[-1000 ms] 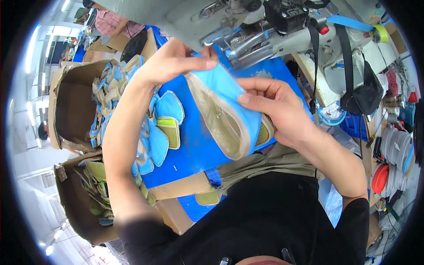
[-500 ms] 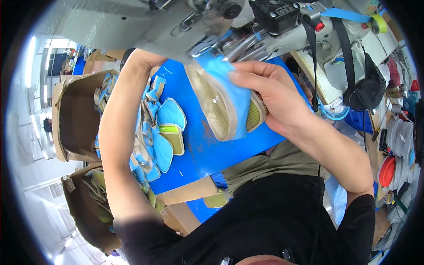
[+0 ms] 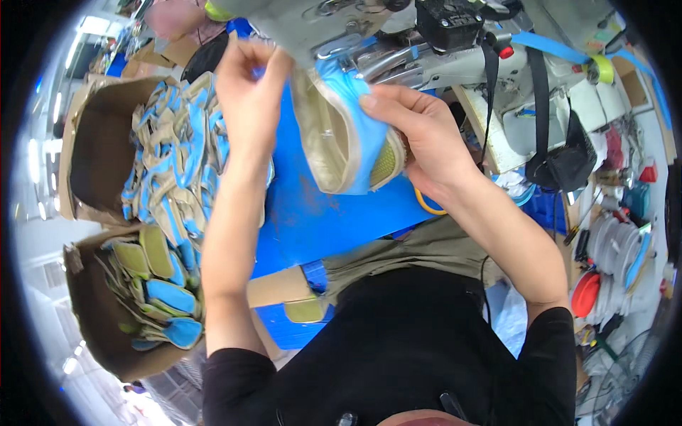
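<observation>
My right hand (image 3: 419, 135) grips a blue and beige fabric shoe upper (image 3: 327, 138), with olive mesh at its right, just below the sewing machine's metal foot area (image 3: 362, 57). My left hand (image 3: 249, 78) is raised left of the upper, apart from it, fingers curled; whatever they may hold is hidden. Below it, a pile of beige and blue fabric pieces (image 3: 174, 156) lies at the left edge of the blue work surface (image 3: 305, 234). A yellow-orange looped handle (image 3: 425, 204) shows beside my right hand.
Two cardboard boxes (image 3: 84, 295) stand at the left, the lower holding olive and blue pieces (image 3: 170, 298). Right are a hanging black pouch (image 3: 561, 167), white spools or discs (image 3: 611, 248) and a red dish (image 3: 585, 295). A blurred person in pink (image 3: 174, 18) is at the top left.
My left hand has come away from the upper, out toward the left and up, into clear view. My right hand has lifted the upper closer to the machine.
</observation>
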`<move>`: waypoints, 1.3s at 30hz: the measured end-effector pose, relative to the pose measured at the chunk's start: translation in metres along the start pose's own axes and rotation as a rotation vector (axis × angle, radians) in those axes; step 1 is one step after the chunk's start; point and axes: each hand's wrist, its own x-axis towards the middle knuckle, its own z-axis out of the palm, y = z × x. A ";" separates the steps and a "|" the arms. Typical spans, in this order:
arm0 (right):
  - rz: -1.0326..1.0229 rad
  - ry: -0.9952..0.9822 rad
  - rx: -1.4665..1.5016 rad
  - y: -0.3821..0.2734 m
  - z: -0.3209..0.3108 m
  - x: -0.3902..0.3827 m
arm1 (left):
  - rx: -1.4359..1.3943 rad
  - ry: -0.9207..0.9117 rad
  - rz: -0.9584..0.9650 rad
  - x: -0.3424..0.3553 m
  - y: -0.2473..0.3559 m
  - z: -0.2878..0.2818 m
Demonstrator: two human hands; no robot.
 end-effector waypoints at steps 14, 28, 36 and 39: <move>-0.010 -0.052 -0.087 0.001 -0.005 -0.011 | -0.570 -0.378 -0.791 -0.050 0.039 0.029; -0.396 0.025 -0.362 0.010 -0.021 -0.054 | 0.409 -0.153 -0.037 -0.110 0.045 0.015; -0.113 -0.195 -0.194 0.004 -0.023 -0.103 | -0.965 -0.366 -0.785 -0.184 0.101 0.037; -0.119 -0.122 -0.325 0.010 -0.025 -0.102 | -0.527 -0.562 -0.623 -0.218 0.080 0.037</move>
